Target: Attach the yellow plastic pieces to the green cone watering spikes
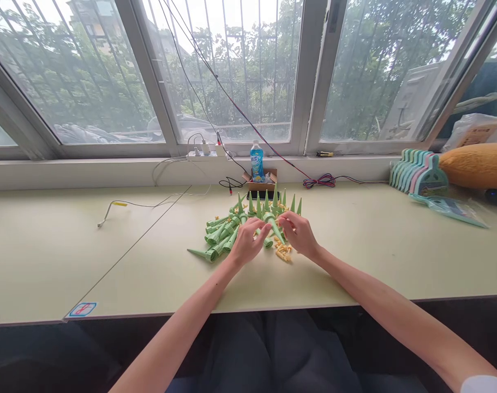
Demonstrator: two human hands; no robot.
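Note:
In the head view my left hand (250, 240) is closed at the collar end of a green plastic spike (276, 229), whose tip slants down to the right. Some of its fingers are hidden behind the thumb. Just right of the spike, my right hand (299, 233) is pinched; whatever it may have between the fingertips is too small to make out. Several more green spikes (221, 233) lie piled left of my hands, while others stand point-up behind them. Small yellow plastic pieces (283, 252) are scattered on the table below my right hand and among the spikes.
Behind the pile are a dark flat phone-like object (262, 194), a small cardboard box (268, 185) and a blue-labelled bottle (257, 161). A coiled cable (319, 181) lies by the wall. Pastel plastic boards (420, 173) stand at the right; a white cable (109, 210) lies left.

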